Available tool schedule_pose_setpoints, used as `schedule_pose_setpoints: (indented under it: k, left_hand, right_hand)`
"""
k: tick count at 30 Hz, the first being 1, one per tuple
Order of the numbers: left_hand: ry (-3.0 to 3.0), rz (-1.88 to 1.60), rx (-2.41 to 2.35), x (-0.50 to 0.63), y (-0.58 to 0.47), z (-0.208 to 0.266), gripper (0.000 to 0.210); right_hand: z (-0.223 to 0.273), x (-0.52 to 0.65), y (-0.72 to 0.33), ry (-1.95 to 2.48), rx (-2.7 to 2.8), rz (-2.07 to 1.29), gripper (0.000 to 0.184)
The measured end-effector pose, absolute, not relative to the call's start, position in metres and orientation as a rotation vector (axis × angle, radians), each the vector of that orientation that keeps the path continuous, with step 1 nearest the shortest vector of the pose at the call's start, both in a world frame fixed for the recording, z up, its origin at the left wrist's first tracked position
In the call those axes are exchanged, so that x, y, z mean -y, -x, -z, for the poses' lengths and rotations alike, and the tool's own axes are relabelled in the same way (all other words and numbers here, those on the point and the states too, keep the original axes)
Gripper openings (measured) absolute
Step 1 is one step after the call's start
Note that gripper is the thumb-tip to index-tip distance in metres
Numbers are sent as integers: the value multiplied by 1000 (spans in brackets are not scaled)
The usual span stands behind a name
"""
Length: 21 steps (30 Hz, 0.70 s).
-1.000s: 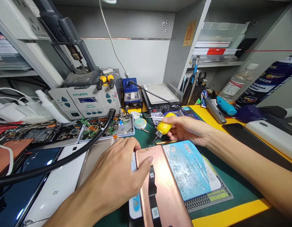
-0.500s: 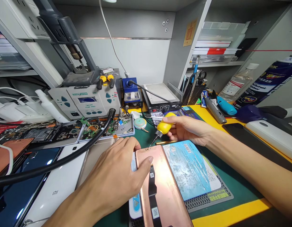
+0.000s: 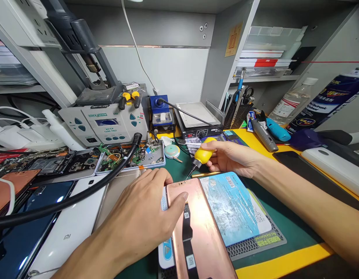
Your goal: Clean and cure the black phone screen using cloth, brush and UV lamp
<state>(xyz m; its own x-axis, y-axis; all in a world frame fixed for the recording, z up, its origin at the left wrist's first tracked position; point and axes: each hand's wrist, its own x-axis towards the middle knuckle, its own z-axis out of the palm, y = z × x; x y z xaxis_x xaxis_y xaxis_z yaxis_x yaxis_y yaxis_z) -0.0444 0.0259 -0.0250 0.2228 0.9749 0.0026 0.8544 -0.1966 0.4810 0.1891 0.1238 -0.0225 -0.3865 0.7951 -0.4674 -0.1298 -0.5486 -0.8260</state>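
My left hand (image 3: 147,211) holds down a rose-gold phone frame (image 3: 201,217); its thumb lies on the metal and its fingers curl round the left edge. A black flex cable (image 3: 187,232) with small white labels runs down the frame. My right hand (image 3: 227,155) grips a yellow bulb-shaped tool (image 3: 203,155) with a black collar. The tool's thin metal tip points down at the small openings along the frame's top edge; whether it touches cannot be made out. Under and beside the frame, a light-blue wrapped pad (image 3: 234,209) lies on a grey honeycomb mat (image 3: 272,236).
Phones (image 3: 60,224) lie at left, crossed by a thick black hose (image 3: 80,197). Behind are a hot-air station (image 3: 106,120), a tray of circuit boards (image 3: 153,155), a solder reel (image 3: 172,151) and a heating plate (image 3: 196,116). A bottle (image 3: 292,102) and spray can (image 3: 330,97) stand right.
The yellow tool and its tip have shifted very slightly right along the frame's top edge. My left hand and the frame look unmoved.
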Motion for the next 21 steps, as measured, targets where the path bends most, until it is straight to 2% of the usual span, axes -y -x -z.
schedule_pose_setpoints:
  k: [21]
  left_hand:
    - [-2132,-424,-1690,-26,44,24,23]
  right_hand:
    - [22,-124,-189,1216,1010,-1967,8]
